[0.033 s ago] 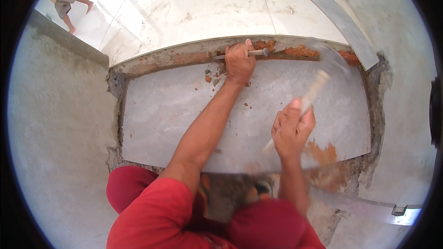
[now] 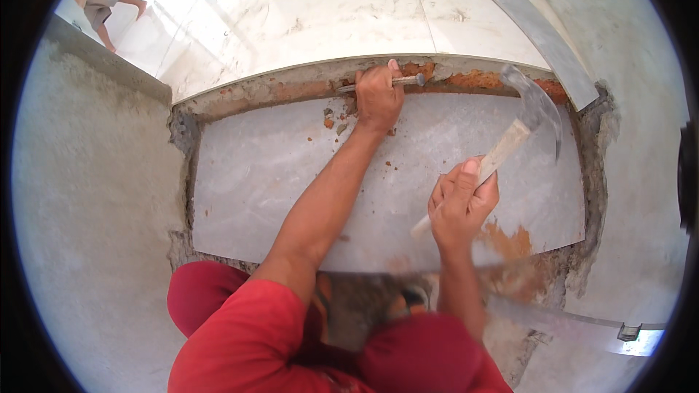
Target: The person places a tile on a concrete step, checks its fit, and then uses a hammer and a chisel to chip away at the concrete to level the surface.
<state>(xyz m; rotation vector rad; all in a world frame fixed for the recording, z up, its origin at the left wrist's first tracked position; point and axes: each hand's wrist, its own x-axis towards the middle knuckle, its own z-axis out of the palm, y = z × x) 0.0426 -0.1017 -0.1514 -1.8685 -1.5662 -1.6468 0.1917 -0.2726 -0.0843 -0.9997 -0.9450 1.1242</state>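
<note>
My left hand is wrapped round a metal chisel, held nearly level along the rough riser behind the grey slab. The chisel's struck end sticks out to the right, its other end to the left; whether the tip touches the riser I cannot tell. To the right, my right hand grips the pale wooden handle of a claw hammer. The hammer's metal head is above the slab, apart from the chisel. Broken bits of brick and mortar lie on the slab beside my left wrist.
White tiles spread beyond the riser, with a long grey strip at their right. Plastered walls flank the slab. My knees are at its near edge. Another person's legs show at the far left.
The hammer head has shifted slightly right and shows sharply where it was blurred. My left hand and the chisel look unmoved. The other person's legs have shifted a little.
</note>
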